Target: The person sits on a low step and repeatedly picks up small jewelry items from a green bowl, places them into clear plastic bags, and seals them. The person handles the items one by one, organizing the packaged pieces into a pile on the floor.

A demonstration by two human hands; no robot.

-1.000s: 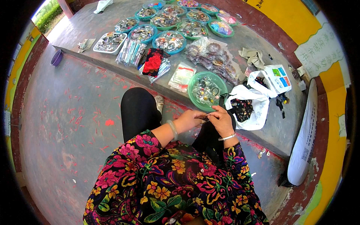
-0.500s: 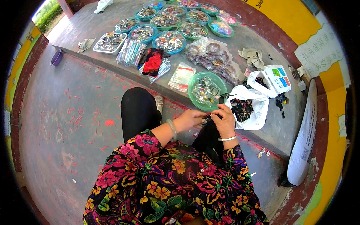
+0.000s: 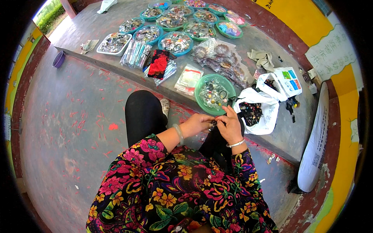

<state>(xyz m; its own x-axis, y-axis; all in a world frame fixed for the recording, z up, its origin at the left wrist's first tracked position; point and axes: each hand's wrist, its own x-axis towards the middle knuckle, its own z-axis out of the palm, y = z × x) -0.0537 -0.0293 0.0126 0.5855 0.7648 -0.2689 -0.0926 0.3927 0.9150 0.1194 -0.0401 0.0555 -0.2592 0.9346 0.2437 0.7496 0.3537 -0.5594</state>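
Note:
Over my lap, my left hand [image 3: 196, 124] and my right hand [image 3: 230, 128] meet with fingertips pinched on a small dark item [image 3: 212, 123]. The fingers cover most of it, so its kind is not clear. Just beyond the hands stands a green plastic bowl [image 3: 205, 110], filled with small clear packets of black bands and coloured beads. To the right of my right hand, an opened white plastic bag [image 3: 269, 123] holds many small dark pieces.
Behind the opened bag sits another white bag [image 3: 289, 80]. On the raised concrete ledge lie flat clear packets [image 3: 189, 77], a heap of bagged brown pieces [image 3: 221, 56], a red-and-black cloth [image 3: 158, 64] and several filled baskets. A purple basin [image 3: 58, 60] stands at far left.
My right hand has shifted slightly left and down, its thumb and fingers repositioned closer to the left fingertips at the dark item. My left hand stays nearly in place.

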